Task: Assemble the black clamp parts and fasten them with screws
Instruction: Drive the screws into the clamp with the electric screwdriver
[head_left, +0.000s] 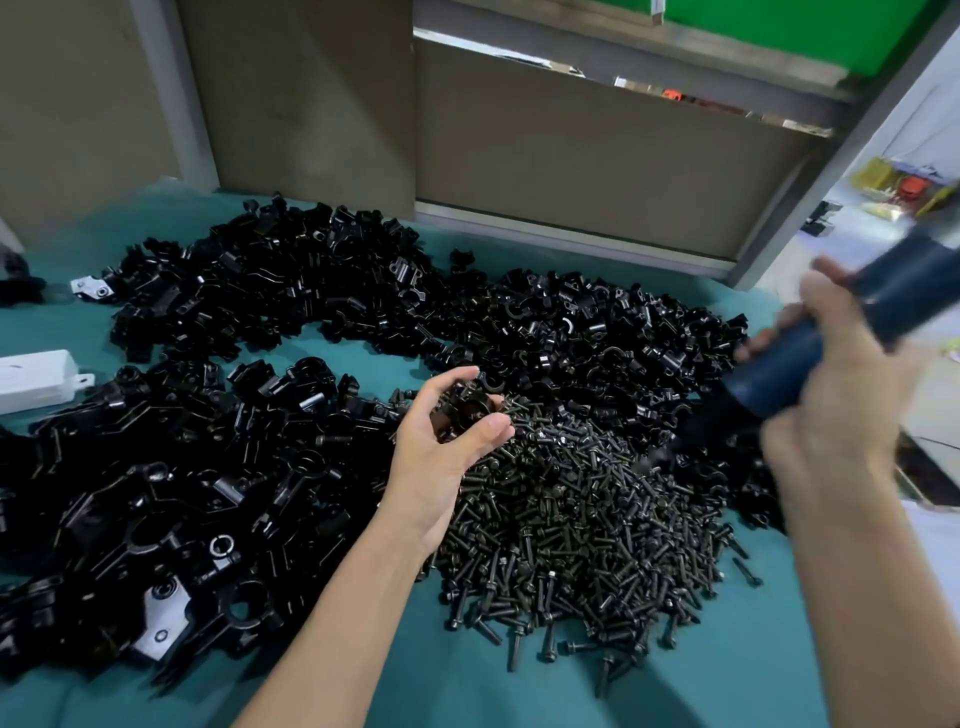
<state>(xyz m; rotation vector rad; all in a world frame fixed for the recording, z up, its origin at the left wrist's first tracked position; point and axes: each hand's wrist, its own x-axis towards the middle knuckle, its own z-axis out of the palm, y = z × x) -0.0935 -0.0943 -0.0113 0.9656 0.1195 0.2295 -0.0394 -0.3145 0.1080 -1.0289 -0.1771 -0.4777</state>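
Observation:
My left hand (441, 447) is palm up over the near edge of the screw pile, its fingers curled round a black clamp assembly (465, 408). My right hand (841, 384), blurred, grips a dark blue cylindrical power screwdriver (852, 322) raised at the right, its lower end pointing down-left toward the clamp. A big heap of black screws (587, 525) lies in front of me. Loose black clamp parts (270, 291) form a heap at the back and more clamp parts (156, 493) lie at the left.
The teal table cover (467, 686) shows near the front edge. A white box (36, 382) lies at the far left. Another heap of small black clamp halves (597, 332) sits behind the screws. Grey panels (571, 150) stand behind the table.

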